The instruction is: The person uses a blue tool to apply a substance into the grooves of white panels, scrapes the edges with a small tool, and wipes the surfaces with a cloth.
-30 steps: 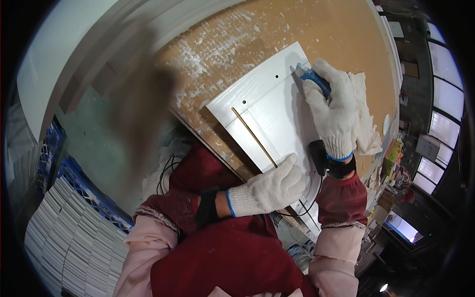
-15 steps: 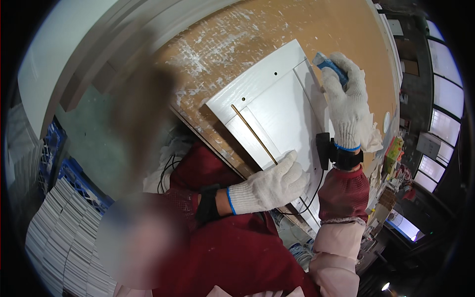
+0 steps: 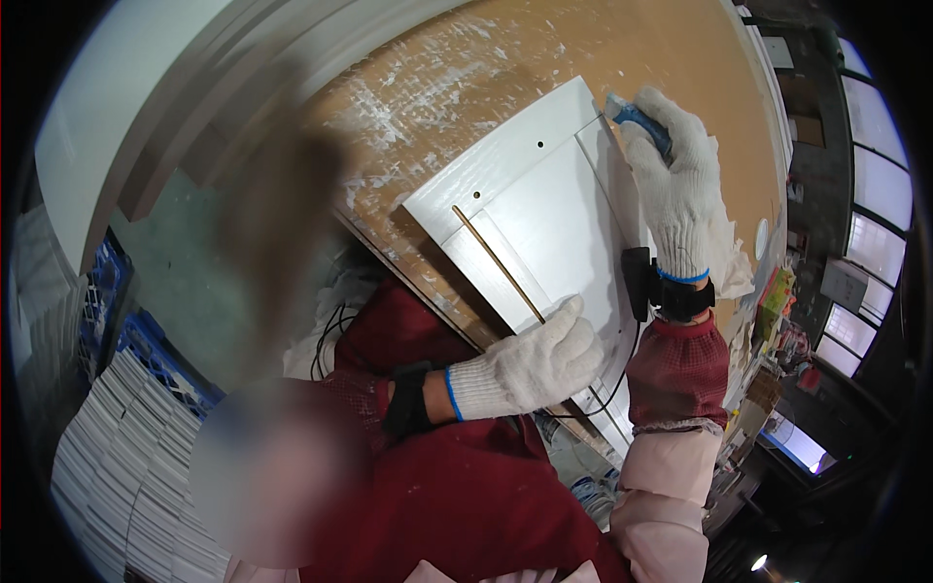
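A white panel (image 3: 544,209) with a recessed middle, a long narrow slot and small dark holes lies at a slant on the worktable. My left hand (image 3: 535,364), in a white knitted glove, holds the panel at its near side, over part of the slot, with the fingers bent and partly hidden. Beyond the panel's right-hand edge, my right hand (image 3: 675,185), also gloved, grips a small blue sanding block (image 3: 641,128) between thumb and fingers. The block is beside the panel's far right corner; whether it touches the edge I cannot tell.
The brown worktable (image 3: 661,49) is smeared with white paint. At lower left, stacked white strips (image 3: 136,476) stand by blue plastic crates (image 3: 165,360). A black cable (image 3: 622,374) runs from my right wrist across the panel. Clutter (image 3: 768,340) lines the right side.
My right hand has moved slightly up and to the left with the blue sanding block. My left hand and the panel stay almost where they were.
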